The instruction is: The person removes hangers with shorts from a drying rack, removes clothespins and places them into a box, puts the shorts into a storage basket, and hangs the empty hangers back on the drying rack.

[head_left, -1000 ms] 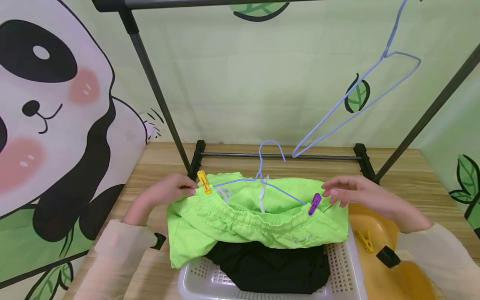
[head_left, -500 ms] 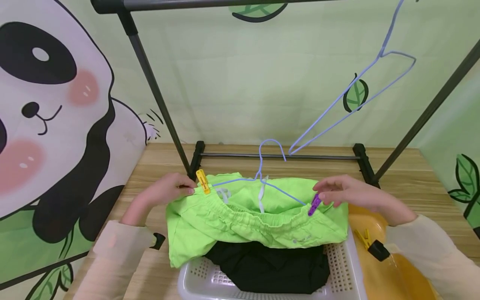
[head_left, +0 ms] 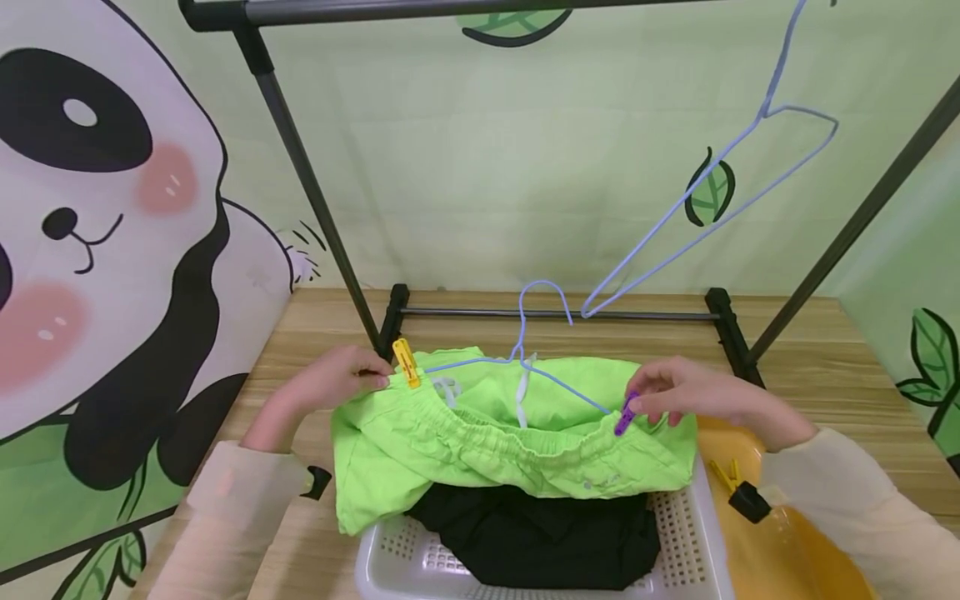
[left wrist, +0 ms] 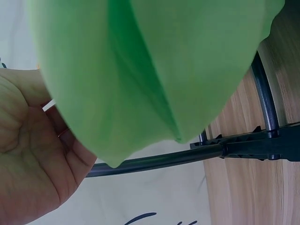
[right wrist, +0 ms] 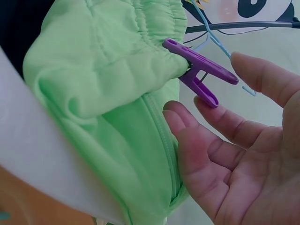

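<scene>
- Pinching the green shorts (head_left: 525,450) just beside the yellow clip (head_left: 406,363): left hand (head_left: 326,385)
- right hand (head_left: 693,396) has the purple clip (right wrist: 201,63) between thumb and finger
- shorts sit right between them, blue hanger (head_left: 520,343) too

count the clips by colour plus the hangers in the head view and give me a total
Yellow clips: 2, one on the green garment, one in the orange tub
Purple clip: 1
Hangers: 2
Total: 5
</scene>
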